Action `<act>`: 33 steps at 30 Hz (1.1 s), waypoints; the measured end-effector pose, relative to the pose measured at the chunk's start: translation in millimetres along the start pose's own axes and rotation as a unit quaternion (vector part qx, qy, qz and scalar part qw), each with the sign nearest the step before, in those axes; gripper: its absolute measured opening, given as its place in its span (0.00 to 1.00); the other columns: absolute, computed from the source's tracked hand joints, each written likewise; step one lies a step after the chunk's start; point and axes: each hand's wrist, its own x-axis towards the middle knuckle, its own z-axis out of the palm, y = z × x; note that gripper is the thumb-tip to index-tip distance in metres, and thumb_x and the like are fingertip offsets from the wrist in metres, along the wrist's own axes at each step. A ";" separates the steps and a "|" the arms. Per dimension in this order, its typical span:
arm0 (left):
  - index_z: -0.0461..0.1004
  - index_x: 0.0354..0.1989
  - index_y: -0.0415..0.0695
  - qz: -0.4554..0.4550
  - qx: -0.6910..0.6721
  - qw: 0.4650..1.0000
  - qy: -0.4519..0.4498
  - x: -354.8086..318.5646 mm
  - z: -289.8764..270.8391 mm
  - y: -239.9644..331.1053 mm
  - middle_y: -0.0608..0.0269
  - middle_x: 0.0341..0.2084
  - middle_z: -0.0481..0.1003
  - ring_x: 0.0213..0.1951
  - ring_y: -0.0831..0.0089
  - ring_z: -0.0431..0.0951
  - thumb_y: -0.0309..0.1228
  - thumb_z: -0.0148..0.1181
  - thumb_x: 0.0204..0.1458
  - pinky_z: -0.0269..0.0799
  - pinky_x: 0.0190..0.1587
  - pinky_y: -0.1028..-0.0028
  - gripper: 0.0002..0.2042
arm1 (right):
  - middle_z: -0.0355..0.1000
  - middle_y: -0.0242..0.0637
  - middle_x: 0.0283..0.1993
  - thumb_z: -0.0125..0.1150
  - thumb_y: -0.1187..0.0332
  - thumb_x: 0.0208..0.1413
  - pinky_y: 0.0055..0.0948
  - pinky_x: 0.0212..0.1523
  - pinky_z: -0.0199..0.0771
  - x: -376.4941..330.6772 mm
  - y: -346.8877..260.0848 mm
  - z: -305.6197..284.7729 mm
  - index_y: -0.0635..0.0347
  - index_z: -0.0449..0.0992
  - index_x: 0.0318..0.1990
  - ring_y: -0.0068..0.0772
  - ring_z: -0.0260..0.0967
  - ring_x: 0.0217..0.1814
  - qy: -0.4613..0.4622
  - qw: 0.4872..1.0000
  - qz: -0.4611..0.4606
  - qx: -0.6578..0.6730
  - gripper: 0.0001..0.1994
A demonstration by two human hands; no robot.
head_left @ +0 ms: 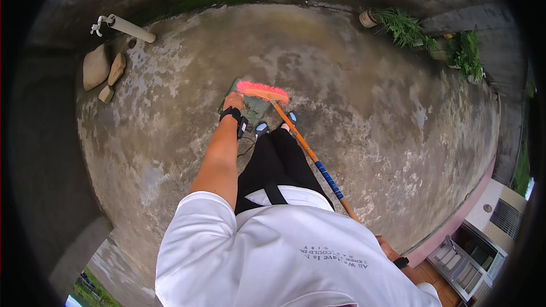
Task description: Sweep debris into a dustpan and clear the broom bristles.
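My left hand [233,101] reaches down to the concrete floor and grips a dark green dustpan [253,108] lying in front of my feet. A broom with pink bristles [263,91] rests its head on the dustpan's far edge. Its orange handle with a blue section [318,165] slants down to the right, where my right hand [385,245] holds the upper end, partly hidden behind my white shirt. A black watch sits on each wrist. My blue shoes [261,129] stand just behind the dustpan.
The stained concrete yard floor [364,102] spreads all around. Three stones [96,67] and a white pipe with a tap [129,27] lie at the far left. Potted plants [405,25] stand along the far right wall. A pink-edged building with a window [466,244] is at the lower right.
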 end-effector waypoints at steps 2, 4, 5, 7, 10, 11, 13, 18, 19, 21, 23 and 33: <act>0.70 0.33 0.43 -0.040 -0.152 0.988 -0.015 -6.2 -6.7 27.8 0.56 0.34 0.69 0.39 0.61 0.68 0.39 0.46 0.45 0.63 0.41 0.69 0.13 | 0.56 0.27 0.10 0.49 0.70 0.45 0.17 0.04 0.46 31.1 14.7 -2.6 0.62 0.64 0.23 0.16 0.49 0.06 0.050 0.993 -0.074 -0.084 0.05; 0.70 0.33 0.43 -0.051 -0.181 0.982 0.009 -13.9 -8.7 10.3 0.57 0.36 0.69 0.40 0.65 0.68 0.37 0.49 0.44 0.63 0.41 0.70 0.12 | 0.56 0.28 0.10 0.47 0.70 0.46 0.19 0.03 0.47 66.8 -13.3 4.7 0.62 0.62 0.22 0.17 0.50 0.05 0.049 0.989 -0.097 -0.104 0.06; 0.69 0.33 0.43 -0.084 -0.199 0.976 -0.025 -14.4 -9.9 9.2 0.57 0.36 0.69 0.40 0.63 0.67 0.37 0.49 0.44 0.63 0.41 0.70 0.12 | 0.56 0.29 0.10 0.47 0.69 0.46 0.20 0.03 0.47 84.6 -30.3 4.7 0.61 0.61 0.21 0.18 0.50 0.05 0.029 0.992 -0.102 -0.073 0.07; 0.68 0.35 0.43 0.074 0.073 0.994 -0.040 -16.2 -8.4 -2.3 0.57 0.34 0.69 0.39 0.59 0.67 0.35 0.47 0.45 0.64 0.41 0.69 0.11 | 0.56 0.30 0.09 0.46 0.68 0.47 0.21 0.02 0.48 117.9 -71.0 13.6 0.61 0.60 0.20 0.19 0.50 0.04 0.045 0.988 -0.131 -0.062 0.09; 0.68 0.34 0.45 -0.067 -0.202 0.976 -0.043 -14.1 0.8 -23.1 0.51 0.33 0.67 0.37 0.56 0.66 0.36 0.43 0.47 0.63 0.39 0.65 0.11 | 0.56 0.31 0.09 0.44 0.66 0.49 0.22 0.02 0.49 175.8 -145.4 19.4 0.61 0.60 0.20 0.20 0.51 0.05 0.078 0.967 -0.224 -0.093 0.11; 0.68 0.33 0.44 -0.011 -0.117 0.991 -0.066 -19.1 -2.4 11.3 0.51 0.31 0.68 0.36 0.55 0.67 0.36 0.42 0.48 0.64 0.38 0.65 0.11 | 0.57 0.31 0.09 0.44 0.64 0.49 0.23 0.03 0.50 197.6 -156.8 3.4 0.62 0.60 0.21 0.21 0.52 0.05 0.110 0.965 -0.218 -0.092 0.11; 0.69 0.32 0.43 -0.038 -0.138 0.987 -0.071 -18.2 -10.8 -6.1 0.50 0.28 0.70 0.32 0.56 0.70 0.36 0.45 0.47 0.65 0.34 0.65 0.12 | 0.57 0.31 0.09 0.44 0.62 0.49 0.23 0.03 0.51 215.7 -208.6 8.8 0.63 0.61 0.24 0.23 0.53 0.05 0.153 0.949 -0.260 -0.095 0.12; 0.71 0.29 0.42 -0.094 -0.224 0.968 -0.063 -26.4 -23.1 12.6 0.51 0.18 0.71 0.24 0.62 0.72 0.37 0.47 0.45 0.66 0.29 0.67 0.12 | 0.59 0.33 0.10 0.45 0.63 0.49 0.24 0.04 0.51 252.6 -210.2 -29.4 0.66 0.62 0.29 0.25 0.55 0.06 0.178 0.954 -0.210 -0.116 0.12; 0.71 0.29 0.41 -0.094 -0.225 0.968 -0.057 -28.3 -27.0 15.5 0.52 0.16 0.71 0.22 0.64 0.72 0.37 0.47 0.46 0.67 0.28 0.68 0.12 | 0.61 0.36 0.11 0.45 0.63 0.49 0.26 0.05 0.52 249.1 -188.6 -32.1 0.66 0.63 0.30 0.26 0.56 0.07 0.179 0.958 -0.202 -0.098 0.12; 0.71 0.29 0.41 -0.091 -0.225 0.969 -0.049 -28.8 -32.6 17.8 0.53 0.14 0.70 0.20 0.66 0.72 0.37 0.47 0.46 0.67 0.27 0.69 0.12 | 0.61 0.37 0.12 0.45 0.65 0.48 0.27 0.08 0.55 231.9 -130.4 -33.7 0.66 0.65 0.29 0.28 0.57 0.08 0.187 0.962 -0.175 -0.097 0.11; 0.71 0.28 0.40 -0.065 -0.222 0.972 -0.040 -29.2 -30.7 24.4 0.54 0.16 0.71 0.20 0.68 0.72 0.35 0.48 0.45 0.66 0.26 0.69 0.11 | 0.59 0.31 0.12 0.45 0.65 0.49 0.24 0.08 0.53 211.9 -54.1 -29.4 0.64 0.64 0.28 0.22 0.54 0.09 0.195 0.968 -0.140 -0.073 0.09; 0.72 0.23 0.50 -0.019 -0.029 0.997 0.067 -12.8 3.5 -9.0 0.59 0.16 0.70 0.20 0.65 0.71 0.38 0.44 0.46 0.66 0.27 0.69 0.10 | 0.60 0.38 0.13 0.46 0.64 0.48 0.29 0.17 0.57 150.5 10.7 -12.4 0.66 0.64 0.24 0.29 0.59 0.16 0.215 0.920 -0.228 -0.235 0.12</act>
